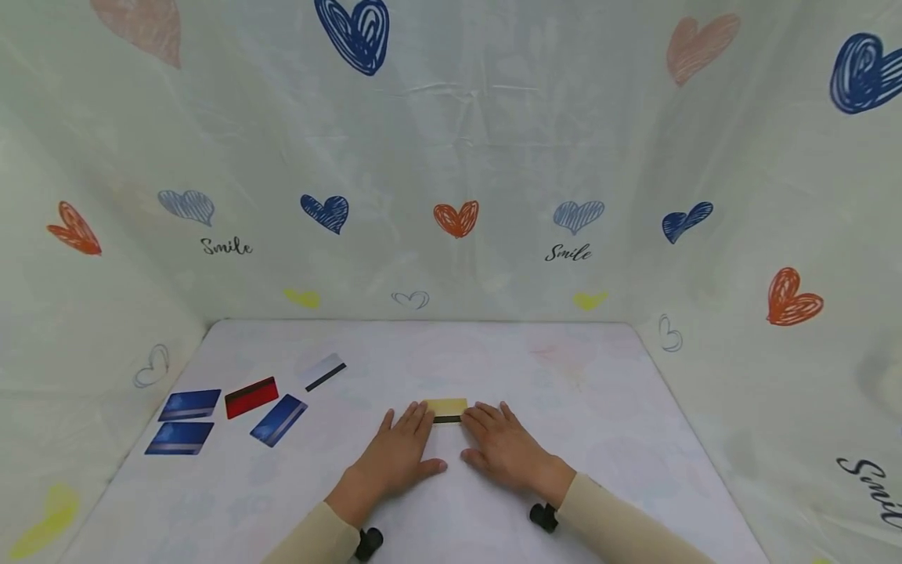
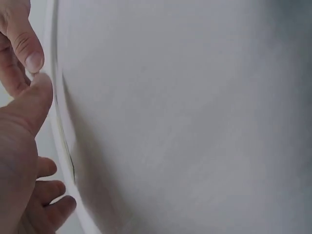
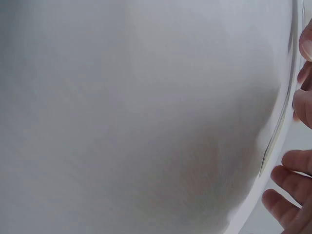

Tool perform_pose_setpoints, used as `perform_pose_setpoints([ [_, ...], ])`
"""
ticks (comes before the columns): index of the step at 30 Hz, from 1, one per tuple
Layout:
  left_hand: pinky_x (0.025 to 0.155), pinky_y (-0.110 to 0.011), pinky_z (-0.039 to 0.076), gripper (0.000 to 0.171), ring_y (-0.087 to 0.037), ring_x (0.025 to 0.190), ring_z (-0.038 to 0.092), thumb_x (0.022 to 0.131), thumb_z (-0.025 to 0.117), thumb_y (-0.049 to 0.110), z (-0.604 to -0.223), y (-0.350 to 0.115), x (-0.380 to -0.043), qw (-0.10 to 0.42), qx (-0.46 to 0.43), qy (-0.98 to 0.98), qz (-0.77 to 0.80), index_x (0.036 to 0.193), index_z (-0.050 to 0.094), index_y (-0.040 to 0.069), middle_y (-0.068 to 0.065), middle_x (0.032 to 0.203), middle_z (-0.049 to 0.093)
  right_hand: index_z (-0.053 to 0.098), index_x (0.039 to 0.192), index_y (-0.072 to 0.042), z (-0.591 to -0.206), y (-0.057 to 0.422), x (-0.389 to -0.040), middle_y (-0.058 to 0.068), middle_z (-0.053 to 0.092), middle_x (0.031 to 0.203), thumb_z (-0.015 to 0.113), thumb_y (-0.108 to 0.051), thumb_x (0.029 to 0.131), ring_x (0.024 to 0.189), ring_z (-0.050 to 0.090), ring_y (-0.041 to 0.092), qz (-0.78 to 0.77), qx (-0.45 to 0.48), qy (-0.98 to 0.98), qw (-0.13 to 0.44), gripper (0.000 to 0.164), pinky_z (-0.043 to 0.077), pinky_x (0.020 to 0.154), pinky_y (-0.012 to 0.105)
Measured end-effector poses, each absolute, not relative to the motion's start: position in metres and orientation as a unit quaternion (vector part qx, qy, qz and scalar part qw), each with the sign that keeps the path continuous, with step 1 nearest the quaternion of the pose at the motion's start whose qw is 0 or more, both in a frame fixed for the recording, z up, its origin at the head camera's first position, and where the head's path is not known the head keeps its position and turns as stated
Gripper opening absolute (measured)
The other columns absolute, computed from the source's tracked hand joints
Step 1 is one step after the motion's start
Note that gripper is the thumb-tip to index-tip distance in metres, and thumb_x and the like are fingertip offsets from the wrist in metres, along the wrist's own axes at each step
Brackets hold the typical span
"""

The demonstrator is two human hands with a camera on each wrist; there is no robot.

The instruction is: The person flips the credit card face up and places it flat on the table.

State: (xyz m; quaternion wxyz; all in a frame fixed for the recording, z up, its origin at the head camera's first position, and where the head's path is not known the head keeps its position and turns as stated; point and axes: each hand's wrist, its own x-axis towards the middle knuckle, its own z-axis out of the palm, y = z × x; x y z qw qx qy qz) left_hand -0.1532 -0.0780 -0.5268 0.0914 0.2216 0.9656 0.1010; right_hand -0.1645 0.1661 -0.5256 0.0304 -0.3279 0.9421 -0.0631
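A gold card with a dark stripe along its near edge lies flat on the white table, between the two hands. My left hand lies palm down, its extended fingertips touching the card's left end. At the right end, fingertips of my right hand touch the card, the fingers only slightly bent. Both thumbs point inward, apart from each other. The left wrist view catches my left hand at the lower left edge; the right wrist view shows part of my right hand at its right edge.
On the table's left side lie three blue cards, one upper, one lower and one tilted. A red card and a pale card with a black stripe lie near them. A heart-printed curtain surrounds the table.
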Motion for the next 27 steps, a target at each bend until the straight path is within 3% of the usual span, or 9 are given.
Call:
perform_pose_setpoints([
  [4,0.120,-0.060,0.037,0.082,-0.037,0.146,0.048,0.097,0.068,0.059,-0.524,-0.079,-0.161,0.027,0.213,0.972,0.090,0.155,0.048,0.004,-0.017,0.159,0.049,0.054,0.149,-0.003,-0.524,0.167,-0.176,0.012,0.058,0.149,0.067,-0.042,0.104,0.138,0.054,0.033,-0.073,-0.323,0.943,-0.025,0.061,0.042,0.118,0.053],
  [8,0.112,-0.057,0.044,0.075,-0.037,0.133,0.054,0.096,0.073,0.054,-0.521,-0.079,-0.170,-0.014,0.205,0.976,0.075,0.150,0.056,0.005,-0.016,0.146,0.058,0.056,0.146,-0.003,-0.524,0.165,-0.188,0.012,0.060,0.140,0.071,-0.041,0.101,0.128,0.058,0.032,-0.075,-0.318,0.943,-0.055,0.060,0.050,0.107,0.051],
  [15,0.106,-0.057,0.043,0.071,-0.035,0.127,0.053,0.096,0.074,0.053,-0.523,-0.078,-0.181,-0.011,0.187,0.980,0.072,0.148,0.058,0.008,-0.014,0.138,0.059,0.058,0.142,-0.004,-0.528,0.157,-0.203,0.013,0.061,0.132,0.073,-0.043,0.100,0.116,0.059,0.031,-0.083,-0.305,0.947,-0.048,0.059,0.053,0.094,0.048],
  [27,0.101,-0.058,0.041,0.065,-0.035,0.122,0.053,0.095,0.076,0.052,-0.528,-0.075,-0.186,-0.009,0.178,0.982,0.068,0.142,0.062,0.010,-0.013,0.132,0.061,0.061,0.141,-0.008,-0.532,0.157,-0.210,0.010,0.062,0.128,0.073,-0.045,0.099,0.111,0.058,0.027,-0.090,-0.293,0.952,-0.022,0.057,0.047,0.090,0.045],
])
